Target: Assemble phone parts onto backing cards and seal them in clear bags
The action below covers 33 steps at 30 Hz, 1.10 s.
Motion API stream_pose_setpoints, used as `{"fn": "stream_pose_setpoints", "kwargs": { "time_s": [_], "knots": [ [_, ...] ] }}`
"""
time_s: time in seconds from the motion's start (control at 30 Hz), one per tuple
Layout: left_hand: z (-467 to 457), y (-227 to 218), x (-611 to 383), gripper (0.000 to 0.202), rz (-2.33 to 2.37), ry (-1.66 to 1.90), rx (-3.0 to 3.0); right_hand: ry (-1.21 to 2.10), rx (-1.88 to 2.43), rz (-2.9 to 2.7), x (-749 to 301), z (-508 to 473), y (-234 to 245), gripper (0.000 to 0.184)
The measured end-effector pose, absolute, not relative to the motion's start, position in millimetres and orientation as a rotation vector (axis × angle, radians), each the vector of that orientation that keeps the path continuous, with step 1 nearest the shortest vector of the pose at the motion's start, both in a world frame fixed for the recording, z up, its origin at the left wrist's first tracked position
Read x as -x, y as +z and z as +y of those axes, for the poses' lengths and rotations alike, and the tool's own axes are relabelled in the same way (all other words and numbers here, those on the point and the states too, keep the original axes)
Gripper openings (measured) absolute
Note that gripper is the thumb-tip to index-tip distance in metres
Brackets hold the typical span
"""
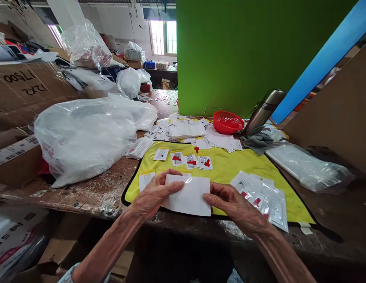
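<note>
A blank white packet (188, 198), glossy along its top edge, is held level above the near edge of the yellow mat (224, 157). My left hand (159, 192) pinches its left end, thumb on top. At its right edge my right hand (230, 200) grips with thumb and bent fingers. Just beyond lie several small printed cards with red pieces on them, one being a card (205, 162). A loose red piece (196, 149) rests above that row. To the right, a fanned pile of filled clear packets (274, 200) lies on the mat.
A big white plastic bag (85, 137) bulges on the left of the table. Behind the mat are loose cards, a white stack (187, 130), a red basket (227, 122) and a leaning steel flask (265, 110). A green panel (244, 51) stands behind; a clear plastic bundle (306, 165) lies right.
</note>
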<state>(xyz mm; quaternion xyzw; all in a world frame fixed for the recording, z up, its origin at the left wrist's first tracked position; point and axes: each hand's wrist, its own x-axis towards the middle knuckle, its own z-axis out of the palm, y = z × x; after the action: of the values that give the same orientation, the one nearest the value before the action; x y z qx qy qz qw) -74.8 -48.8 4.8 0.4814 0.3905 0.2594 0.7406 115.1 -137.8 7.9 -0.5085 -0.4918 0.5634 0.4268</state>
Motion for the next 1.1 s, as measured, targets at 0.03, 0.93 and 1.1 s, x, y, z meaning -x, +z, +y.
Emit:
{"fn": "stream_pose_setpoints", "kwargs": {
  "time_s": [0.03,0.93,1.1],
  "knots": [
    [-53.1,5.0,77.7,0.051,0.905,0.585,-1.171,1.389,1.3,-1.241,-113.6,-143.0,4.4,0.033],
    [-149.5,-37.6,108.1,0.08,0.69,0.507,-1.925,1.67,1.05,-0.723,-54.1,-226.3,-61.5,0.047],
    [-150.2,-38.8,110.1,0.077,0.711,0.489,-1.994,1.664,1.096,-0.819,-64.3,-234.0,-56.9,0.034]
  ]
}}
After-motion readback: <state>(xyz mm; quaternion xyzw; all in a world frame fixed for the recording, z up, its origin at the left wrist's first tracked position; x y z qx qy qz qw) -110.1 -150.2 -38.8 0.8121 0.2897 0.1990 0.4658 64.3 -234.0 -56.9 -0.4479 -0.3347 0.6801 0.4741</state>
